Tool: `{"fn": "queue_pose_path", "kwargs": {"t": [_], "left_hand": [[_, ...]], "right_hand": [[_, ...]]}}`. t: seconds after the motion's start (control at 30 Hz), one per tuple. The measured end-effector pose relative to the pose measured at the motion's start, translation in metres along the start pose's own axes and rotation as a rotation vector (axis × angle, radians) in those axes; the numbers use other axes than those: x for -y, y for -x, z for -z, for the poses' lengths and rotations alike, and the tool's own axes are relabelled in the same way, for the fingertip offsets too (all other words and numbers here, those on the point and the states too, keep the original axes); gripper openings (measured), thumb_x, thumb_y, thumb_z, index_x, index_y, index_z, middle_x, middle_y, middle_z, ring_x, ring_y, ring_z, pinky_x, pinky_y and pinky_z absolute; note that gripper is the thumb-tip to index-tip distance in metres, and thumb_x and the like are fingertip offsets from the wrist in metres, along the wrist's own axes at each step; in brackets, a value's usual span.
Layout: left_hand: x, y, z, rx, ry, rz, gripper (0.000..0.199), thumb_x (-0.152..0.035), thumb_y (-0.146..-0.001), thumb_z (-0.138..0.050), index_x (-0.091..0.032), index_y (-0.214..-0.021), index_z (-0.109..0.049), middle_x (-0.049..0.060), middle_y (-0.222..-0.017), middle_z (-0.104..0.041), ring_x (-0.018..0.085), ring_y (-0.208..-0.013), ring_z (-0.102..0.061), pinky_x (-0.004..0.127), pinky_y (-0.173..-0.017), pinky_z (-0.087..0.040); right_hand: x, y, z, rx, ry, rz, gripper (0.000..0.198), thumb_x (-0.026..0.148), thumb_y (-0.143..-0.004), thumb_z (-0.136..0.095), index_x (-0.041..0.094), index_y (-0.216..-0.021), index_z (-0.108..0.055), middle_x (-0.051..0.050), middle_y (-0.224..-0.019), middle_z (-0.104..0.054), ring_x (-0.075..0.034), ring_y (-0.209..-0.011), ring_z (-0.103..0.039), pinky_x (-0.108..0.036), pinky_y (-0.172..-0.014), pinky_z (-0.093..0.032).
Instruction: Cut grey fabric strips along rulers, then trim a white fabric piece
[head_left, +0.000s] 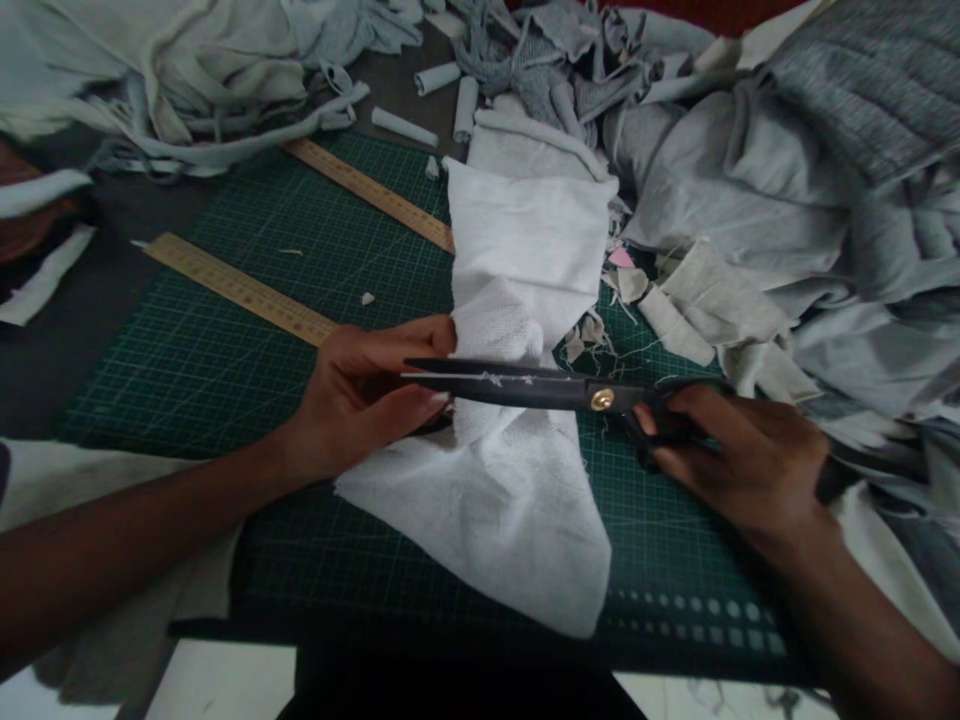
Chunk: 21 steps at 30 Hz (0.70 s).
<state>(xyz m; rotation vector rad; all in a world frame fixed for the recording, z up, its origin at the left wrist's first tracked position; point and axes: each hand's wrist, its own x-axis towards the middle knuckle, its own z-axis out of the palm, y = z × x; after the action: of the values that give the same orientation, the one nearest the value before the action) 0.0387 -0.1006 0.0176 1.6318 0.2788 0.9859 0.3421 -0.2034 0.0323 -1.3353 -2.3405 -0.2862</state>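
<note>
A pale piece of fabric [532, 490] lies over the middle of the green cutting mat, bunched up at its centre. My left hand [367, 400] is closed at its left side, thumb and fingers pinching the bunched part. In my right hand [742, 460] is a pair of black scissors [555, 388] with a brass pivot screw. Their blades lie nearly closed across the fabric, tips reaching over my left thumb and fingers. White lint clings to the blade edge. Whether any cloth sits between the blades is unclear.
Two wooden rulers [240, 285] lie slanted on the green cutting mat [187, 370]. Grey fabric heaps [735, 180] crowd the right and back; more pale cloth [217, 70] is piled at back left. Small scraps and threads [589, 335] lie right of the fabric, rolled strips [405, 128] behind.
</note>
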Motion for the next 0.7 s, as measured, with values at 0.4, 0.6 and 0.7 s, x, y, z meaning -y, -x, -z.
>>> {"fn": "queue_pose_path", "kwargs": {"t": [0.4,0.6,0.7], "left_hand": [[-0.001,-0.004,-0.002,-0.004,-0.104,-0.03,0.03,-0.027,-0.087,-0.075,-0.014,-0.067,-0.057,-0.004,-0.069,-0.05,0.005,-0.061,-0.049,0.014,-0.05,-0.042],[-0.001,-0.004,-0.004,-0.031,-0.159,-0.085,0.026,-0.021,-0.085,-0.076,-0.016,-0.067,-0.059,-0.005,-0.066,-0.051,0.005,-0.058,-0.047,0.014,-0.047,-0.038],[-0.001,-0.004,-0.004,-0.009,-0.159,-0.101,0.028,-0.021,-0.085,-0.076,-0.016,-0.066,-0.056,-0.005,-0.065,-0.048,0.006,-0.059,-0.047,0.015,-0.049,-0.039]], "right_hand": [[0.007,-0.002,-0.002,0.003,0.013,-0.037,0.012,0.014,-0.079,-0.057,0.023,-0.084,-0.051,0.008,-0.053,-0.054,-0.01,-0.041,-0.052,-0.023,-0.044,-0.035],[0.011,-0.002,-0.007,-0.037,-0.01,-0.151,0.019,0.017,-0.075,-0.066,0.024,-0.083,-0.051,0.008,-0.054,-0.054,-0.01,-0.041,-0.051,-0.024,-0.042,-0.036],[0.009,-0.001,-0.011,-0.042,0.001,-0.221,0.02,0.022,-0.074,-0.069,0.024,-0.082,-0.05,0.009,-0.053,-0.051,-0.01,-0.04,-0.05,-0.023,-0.042,-0.036]]}}
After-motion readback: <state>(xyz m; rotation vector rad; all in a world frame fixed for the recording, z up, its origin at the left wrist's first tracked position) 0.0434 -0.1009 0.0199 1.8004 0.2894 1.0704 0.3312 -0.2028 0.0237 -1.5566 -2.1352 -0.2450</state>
